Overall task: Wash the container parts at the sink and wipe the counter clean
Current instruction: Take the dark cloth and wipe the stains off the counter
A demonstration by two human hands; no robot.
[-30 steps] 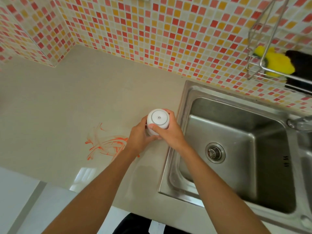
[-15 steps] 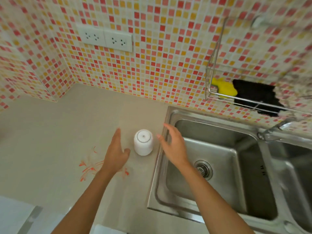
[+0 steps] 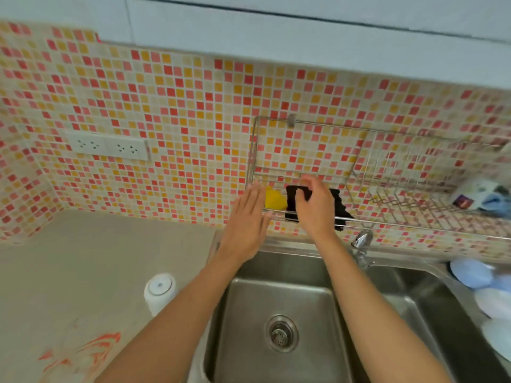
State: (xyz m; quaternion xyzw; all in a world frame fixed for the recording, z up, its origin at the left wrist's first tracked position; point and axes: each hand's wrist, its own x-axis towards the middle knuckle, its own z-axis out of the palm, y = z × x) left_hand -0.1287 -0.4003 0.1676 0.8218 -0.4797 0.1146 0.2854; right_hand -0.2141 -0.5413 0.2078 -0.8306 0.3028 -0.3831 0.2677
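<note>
a: head view, the only one here. where are the hands?

b: both are up at the wire rack on the tiled wall above the sink. the right hand has its fingers curled onto the black cloth that lies in the rack, pinching its upper edge. the left hand is flat, fingers straight and together, holding nothing, just beside the rack's left end and the yellow sponge.

a: and the container?

b: the white container stands on the worktop, just left of the sink's rim, partly behind the left forearm. no hand is on it. near the bottom left corner the orange smear marks the worktop, not yet wiped.

a: which step would you call this?

b: fetching a cleaning tool, by my reading. the basin looks dry and the tap shows no water running, so washing seems not to have begun; the task looks early.

a: what does the next move ask for?

b: lifting the cloth over the rack's front rail without snagging its ragged edge on the wires. then either the container goes under the tap, or the cloth goes down to the smear. i cannot say which.

a: anything else about?

b: pale blue and white things at the right edge of the second basin, too blurred to name, and a wall socket to the left.
</note>
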